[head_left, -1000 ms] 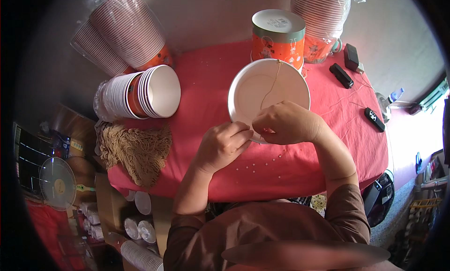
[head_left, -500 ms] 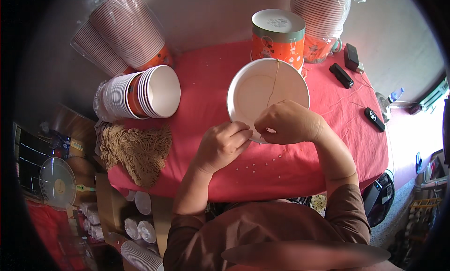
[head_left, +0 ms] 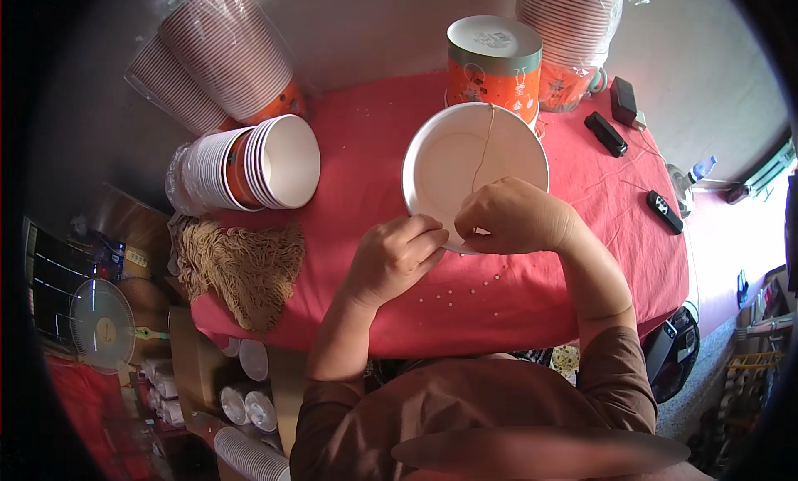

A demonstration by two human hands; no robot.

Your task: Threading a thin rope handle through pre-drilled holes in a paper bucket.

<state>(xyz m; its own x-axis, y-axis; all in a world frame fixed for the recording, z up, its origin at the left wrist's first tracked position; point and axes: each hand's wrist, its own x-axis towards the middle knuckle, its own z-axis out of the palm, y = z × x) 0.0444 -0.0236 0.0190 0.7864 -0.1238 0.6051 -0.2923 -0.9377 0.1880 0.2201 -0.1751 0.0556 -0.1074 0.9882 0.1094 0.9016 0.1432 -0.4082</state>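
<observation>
Little change since a second ago: right hand (head_left: 517,217) still pinching thin tan string (head_left: 480,152) across white paper bowl (head_left: 474,169); left hand (head_left: 397,256) fingers pinched at its rim, knotting likely ongoing.

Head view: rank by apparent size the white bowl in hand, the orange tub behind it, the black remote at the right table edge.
1. white bowl, though it is raised nearer the camera
2. orange tub
3. black remote, clearly smallest

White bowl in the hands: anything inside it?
Inside the white bowl, only a thin string running from the far rim toward the right hand. That hand covers the near rim.
</observation>
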